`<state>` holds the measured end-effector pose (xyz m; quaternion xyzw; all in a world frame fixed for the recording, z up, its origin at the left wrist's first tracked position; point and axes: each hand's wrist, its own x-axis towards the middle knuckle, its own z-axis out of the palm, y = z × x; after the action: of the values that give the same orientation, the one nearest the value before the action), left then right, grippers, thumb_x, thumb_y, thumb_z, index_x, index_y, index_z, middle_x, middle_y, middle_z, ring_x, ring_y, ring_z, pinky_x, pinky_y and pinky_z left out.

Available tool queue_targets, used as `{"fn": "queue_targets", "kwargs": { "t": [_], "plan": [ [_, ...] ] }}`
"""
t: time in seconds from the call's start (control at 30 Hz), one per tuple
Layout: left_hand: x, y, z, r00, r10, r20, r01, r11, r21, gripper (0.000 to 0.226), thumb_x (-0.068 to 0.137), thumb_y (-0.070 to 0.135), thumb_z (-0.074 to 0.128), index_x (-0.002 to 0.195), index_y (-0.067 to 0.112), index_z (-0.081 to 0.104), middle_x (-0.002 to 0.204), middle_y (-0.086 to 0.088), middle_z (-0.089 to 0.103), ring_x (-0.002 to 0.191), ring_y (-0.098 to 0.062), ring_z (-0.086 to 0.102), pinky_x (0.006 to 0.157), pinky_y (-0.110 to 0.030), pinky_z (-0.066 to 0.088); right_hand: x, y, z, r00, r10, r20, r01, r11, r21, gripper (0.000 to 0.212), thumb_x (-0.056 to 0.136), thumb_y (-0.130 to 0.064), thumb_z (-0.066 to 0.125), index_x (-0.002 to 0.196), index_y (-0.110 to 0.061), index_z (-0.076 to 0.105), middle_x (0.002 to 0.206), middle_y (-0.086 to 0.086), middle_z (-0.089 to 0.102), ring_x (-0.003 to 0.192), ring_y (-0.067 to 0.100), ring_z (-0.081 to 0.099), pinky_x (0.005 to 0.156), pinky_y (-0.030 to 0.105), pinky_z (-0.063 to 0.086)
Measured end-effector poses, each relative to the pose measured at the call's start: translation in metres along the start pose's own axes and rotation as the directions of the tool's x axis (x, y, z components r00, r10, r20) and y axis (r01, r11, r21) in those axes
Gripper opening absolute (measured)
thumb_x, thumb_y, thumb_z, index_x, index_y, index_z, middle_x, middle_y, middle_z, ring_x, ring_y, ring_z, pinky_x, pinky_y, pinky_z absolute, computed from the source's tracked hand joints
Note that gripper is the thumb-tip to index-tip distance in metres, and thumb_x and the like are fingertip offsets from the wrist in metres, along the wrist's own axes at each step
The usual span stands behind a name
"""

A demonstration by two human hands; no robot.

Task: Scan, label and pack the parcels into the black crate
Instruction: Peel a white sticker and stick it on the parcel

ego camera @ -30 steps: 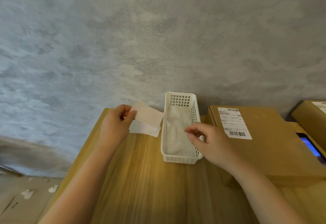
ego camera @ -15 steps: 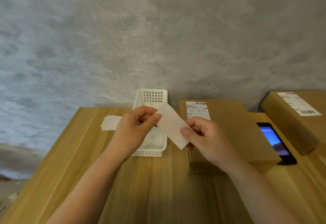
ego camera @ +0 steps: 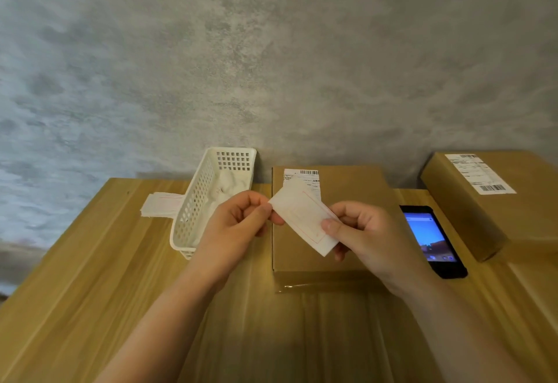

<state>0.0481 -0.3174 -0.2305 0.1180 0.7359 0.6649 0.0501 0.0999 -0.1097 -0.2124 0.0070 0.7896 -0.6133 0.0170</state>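
- Head view looks down on a wooden bench (ego camera: 90, 292) set against a mottled grey wall (ego camera: 271, 65).
- Left hand (ego camera: 238, 225) pinches the upper left corner of a white label (ego camera: 302, 219) between thumb and curled fingers.
- Right hand (ego camera: 365, 237) pinches the lower right part of the same label, thumb on top, fingers curled behind.
- Label hangs tilted in the air over the near parcel (ego camera: 341, 265), with a faint red rectangular outline on it; its print is too pale to read.
- Near parcel is a flat brown cardboard box lying on the bench in front of the hands; a white shipping sticker (ego camera: 305, 179) with a barcode along its top sits at its far left corner, its lower part hidden by the held label, its small text unreadable.
- Second parcel (ego camera: 471, 201) lies at the right, partly cut off by the frame edge, with its own white sticker (ego camera: 480, 173) carrying a barcode and blurred lines of print.
- Phone (ego camera: 431, 241) lies between the two parcels, screen lit blue; nothing on it can be made out.
- White perforated basket (ego camera: 196, 204) stands left of the near parcel and holds crumpled white paper, partly hidden behind the left hand.
- Small stack of white sheets (ego camera: 160, 207) lies just left of the basket, with a faint red line on the top sheet.
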Motion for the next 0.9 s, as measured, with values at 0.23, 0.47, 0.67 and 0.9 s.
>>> {"fn": "queue_targets", "kwargs": {
  "t": [0.23, 0.47, 0.67, 0.9],
  "plan": [
    [-0.001, -0.003, 0.014, 1.0, 0.002, 0.006, -0.002, 1.0, -0.011, 0.015, 0.097, 0.009, 0.053, 0.091, 0.008, 0.067, 0.085, -0.007, 0.074, 0.074, -0.018, 0.054, 0.072, -0.029, 0.046, -0.002, 0.01, -0.014, 1.0, 0.0, 0.015, 0.0, 1.0, -0.02, 0.012, 0.095, -0.015, 0.06, 0.098, -0.012, 0.071, 0.084, -0.004, 0.075, 0.067, 0.021, 0.067, 0.054, 0.017, 0.051],
    [0.002, -0.001, 0.018, 1.0, 0.017, 0.018, -0.016, 0.999, -0.037, 0.017, 0.097, 0.01, 0.051, 0.094, 0.004, 0.066, 0.085, -0.01, 0.073, 0.075, -0.019, 0.056, 0.07, -0.026, 0.048, 0.0, 0.014, -0.02, 0.999, 0.008, 0.042, -0.007, 1.0, -0.023, 0.011, 0.095, -0.018, 0.06, 0.099, -0.016, 0.07, 0.087, -0.008, 0.074, 0.07, 0.021, 0.068, 0.055, 0.018, 0.052],
    [0.003, -0.002, 0.016, 0.999, 0.048, 0.026, -0.047, 0.998, -0.029, 0.017, 0.098, 0.009, 0.05, 0.093, 0.002, 0.065, 0.086, -0.01, 0.073, 0.074, -0.017, 0.055, 0.07, -0.024, 0.048, 0.003, 0.015, -0.022, 0.999, -0.002, 0.047, 0.002, 1.0, -0.01, 0.011, 0.095, -0.016, 0.06, 0.096, -0.017, 0.07, 0.086, -0.006, 0.075, 0.073, 0.029, 0.067, 0.055, 0.018, 0.052],
    [0.002, -0.003, 0.017, 0.998, 0.061, 0.026, -0.059, 0.997, -0.057, 0.023, 0.089, 0.02, 0.056, 0.093, -0.001, 0.063, 0.082, -0.01, 0.073, 0.071, -0.01, 0.057, 0.069, -0.023, 0.047, 0.005, 0.014, -0.022, 0.998, 0.002, 0.063, -0.002, 1.0, 0.008, 0.012, 0.095, -0.014, 0.06, 0.096, -0.017, 0.071, 0.085, -0.004, 0.075, 0.072, 0.03, 0.067, 0.054, 0.018, 0.051]
  ]
}}
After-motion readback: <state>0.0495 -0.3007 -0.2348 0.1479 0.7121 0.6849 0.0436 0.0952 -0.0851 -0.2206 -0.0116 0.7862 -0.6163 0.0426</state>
